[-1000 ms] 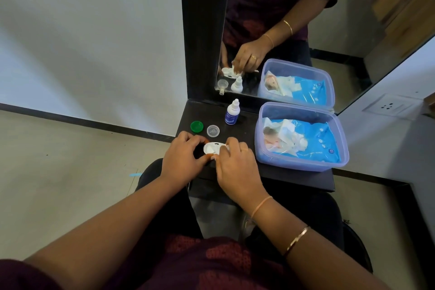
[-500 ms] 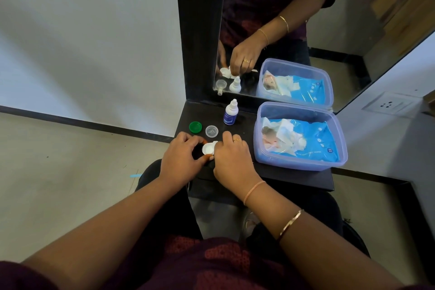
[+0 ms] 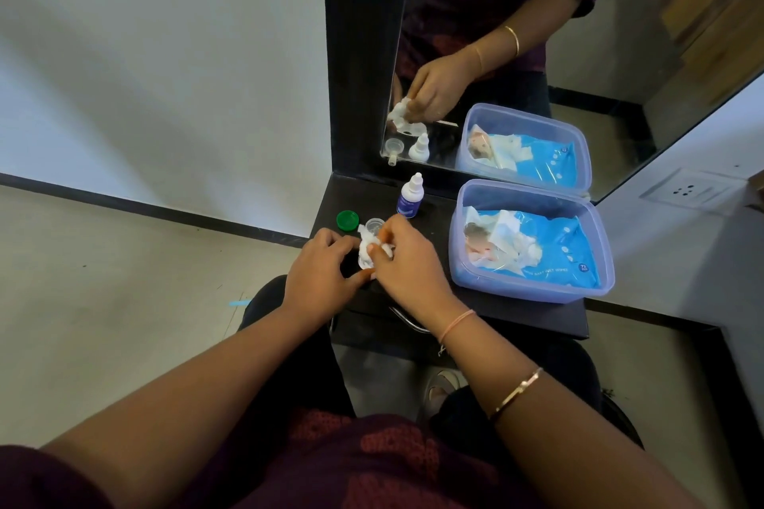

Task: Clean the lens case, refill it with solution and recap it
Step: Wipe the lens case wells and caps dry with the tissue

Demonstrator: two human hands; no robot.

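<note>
Closest to me, a bit in front of the solution bottle (image 3: 410, 196), the left hand (image 3: 322, 273) has its fingers curled, pinching the white lens case (image 3: 364, 262). The right hand (image 3: 409, 264) pinches a crumpled wipe (image 3: 369, 245) onto it. The green cap (image 3: 347, 220) and clear cap (image 3: 374, 225) sit just left of the bottle, and the wipes tub (image 3: 533, 293) is to its right.

A white wall (image 3: 165, 54) is filling the left, a black skirting (image 3: 144, 207) running along its foot above a pale floor (image 3: 103, 322). A black tabletop (image 3: 359, 194) is jutting out beneath a black-framed mirror (image 3: 620, 116), which is reflecting wood panelling. A white socket (image 3: 686, 190) is sitting on the right wall. Soft light is falling evenly.
</note>
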